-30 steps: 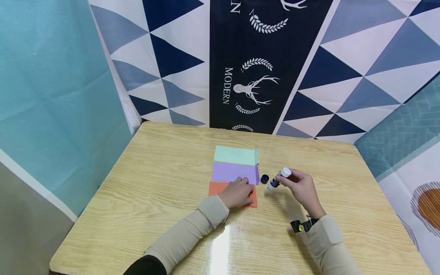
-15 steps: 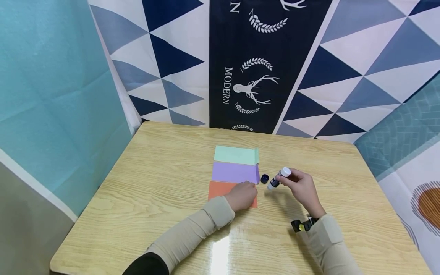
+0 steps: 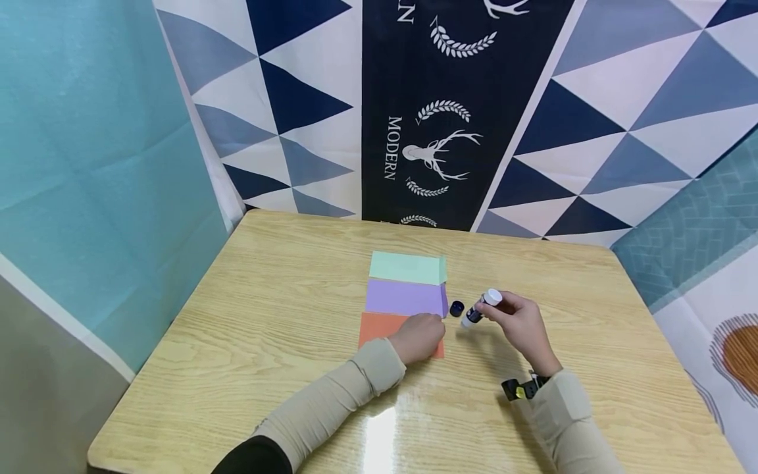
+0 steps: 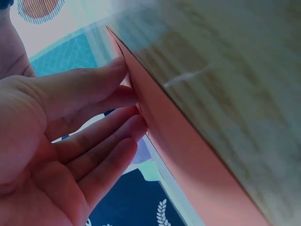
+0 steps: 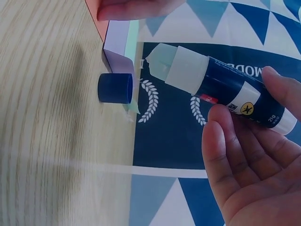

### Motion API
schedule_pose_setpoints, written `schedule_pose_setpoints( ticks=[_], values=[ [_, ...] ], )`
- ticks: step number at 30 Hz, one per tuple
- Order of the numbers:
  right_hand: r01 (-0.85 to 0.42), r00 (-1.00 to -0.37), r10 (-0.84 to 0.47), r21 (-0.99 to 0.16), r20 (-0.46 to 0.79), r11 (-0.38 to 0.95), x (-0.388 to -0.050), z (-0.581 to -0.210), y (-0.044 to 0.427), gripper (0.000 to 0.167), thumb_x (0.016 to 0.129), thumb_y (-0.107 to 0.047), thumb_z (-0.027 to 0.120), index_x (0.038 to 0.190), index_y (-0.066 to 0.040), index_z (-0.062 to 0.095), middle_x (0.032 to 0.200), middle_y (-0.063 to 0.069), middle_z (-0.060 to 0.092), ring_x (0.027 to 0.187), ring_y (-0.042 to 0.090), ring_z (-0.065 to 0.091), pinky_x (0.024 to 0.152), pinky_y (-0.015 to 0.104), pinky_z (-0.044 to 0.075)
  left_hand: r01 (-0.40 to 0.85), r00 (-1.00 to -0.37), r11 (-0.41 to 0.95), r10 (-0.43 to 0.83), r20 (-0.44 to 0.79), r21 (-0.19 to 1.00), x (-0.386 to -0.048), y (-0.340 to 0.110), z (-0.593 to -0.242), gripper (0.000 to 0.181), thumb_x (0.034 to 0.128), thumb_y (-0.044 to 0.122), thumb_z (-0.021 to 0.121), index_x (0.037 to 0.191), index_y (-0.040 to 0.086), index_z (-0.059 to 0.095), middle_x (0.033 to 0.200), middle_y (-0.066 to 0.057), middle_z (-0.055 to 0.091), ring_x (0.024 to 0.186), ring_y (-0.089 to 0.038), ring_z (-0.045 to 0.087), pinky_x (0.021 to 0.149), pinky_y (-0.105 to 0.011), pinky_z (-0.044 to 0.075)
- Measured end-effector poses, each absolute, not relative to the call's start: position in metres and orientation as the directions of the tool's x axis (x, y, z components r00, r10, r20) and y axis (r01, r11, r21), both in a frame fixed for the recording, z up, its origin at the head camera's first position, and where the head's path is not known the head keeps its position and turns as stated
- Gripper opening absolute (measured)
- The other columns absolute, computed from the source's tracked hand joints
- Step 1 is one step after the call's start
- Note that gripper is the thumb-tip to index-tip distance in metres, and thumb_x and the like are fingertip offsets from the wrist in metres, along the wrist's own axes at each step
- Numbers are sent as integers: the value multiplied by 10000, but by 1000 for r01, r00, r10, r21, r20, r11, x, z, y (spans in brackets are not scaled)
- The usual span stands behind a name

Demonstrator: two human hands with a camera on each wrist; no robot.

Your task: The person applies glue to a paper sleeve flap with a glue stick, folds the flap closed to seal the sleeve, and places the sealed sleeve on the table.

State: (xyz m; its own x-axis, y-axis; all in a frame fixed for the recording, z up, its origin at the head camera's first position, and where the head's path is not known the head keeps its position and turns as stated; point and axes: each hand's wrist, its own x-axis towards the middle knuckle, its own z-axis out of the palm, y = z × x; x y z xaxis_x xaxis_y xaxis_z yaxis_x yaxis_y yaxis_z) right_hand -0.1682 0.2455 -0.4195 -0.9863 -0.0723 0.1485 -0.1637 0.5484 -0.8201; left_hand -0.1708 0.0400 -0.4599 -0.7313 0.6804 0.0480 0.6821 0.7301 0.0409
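My right hand [image 3: 521, 326] is gripping the glue [image 5: 230, 87], thumb and fingers pinching its barrel, the bare tip slanting down above the table [image 3: 266, 283]! The cap [image 5: 115, 88] is sitting just beside the purple paper [image 3: 399, 297], with the green paper [image 3: 405, 267] lying beyond. My left hand [image 3: 419, 337] is resting on the orange paper [image 3: 379, 326], fingers fairly straight, tips touching near its right end.

On the table [image 3: 266, 309], three papers [image 3: 405, 297] lie left of cap [image 3: 456, 309] and glue stick [image 3: 476, 314].
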Motion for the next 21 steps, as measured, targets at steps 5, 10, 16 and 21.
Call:
schedule_pose_setpoints(
  ticks=[5, 10, 16, 21],
  values=[
    [-171, -985, -76, -821, 155, 545, -168, -419, 245, 326, 871, -290, 742, 1050, -19, 720, 871, -71, 684, 753, -15, 602, 669, 177, 519, 684, -730, 728, 681, 63, 45, -173, 38, -462, 212, 875, -23, 574, 817, 99, 737, 793, -8, 693, 698, -125, 628, 673, -229, 527],
    [-175, -984, -79, -825, 157, 538, -168, -420, 244, 315, 867, -276, 747, 1042, -15, 721, 860, -98, 675, 753, -12, 606, 671, 177, 521, 683, -730, 730, 680, 66, 27, -173, 36, -463, 217, 868, -22, 574, 811, 106, 739, 788, -1, 696, 703, -124, 627, 683, -227, 530],
    [-184, -983, -83, -823, 165, 537, -168, -418, 244, 313, 867, -271, 748, 1032, -6, 720, 857, -91, 673, 751, -10, 607, 671, 177, 521, 666, -746, 746, 666, 20, 17, -169, 38, -460, 202, 925, 12, 562, 900, 99, 742, 880, -19, 683, 753, -126, 619, 665, -218, 519],
    [-193, -981, -92, -823, 170, 535, -168, -417, 244, 304, 866, -263, 749, 1030, -9, 723, 862, -93, 680, 764, -20, 615, 681, 166, 523, 657, -753, 751, 657, -17, -60, -166, 39, -459, 200, 962, 84, 545, 887, 129, 725, 948, -21, 666, 790, -139, 568, 636, -234, 483]
  ],
)
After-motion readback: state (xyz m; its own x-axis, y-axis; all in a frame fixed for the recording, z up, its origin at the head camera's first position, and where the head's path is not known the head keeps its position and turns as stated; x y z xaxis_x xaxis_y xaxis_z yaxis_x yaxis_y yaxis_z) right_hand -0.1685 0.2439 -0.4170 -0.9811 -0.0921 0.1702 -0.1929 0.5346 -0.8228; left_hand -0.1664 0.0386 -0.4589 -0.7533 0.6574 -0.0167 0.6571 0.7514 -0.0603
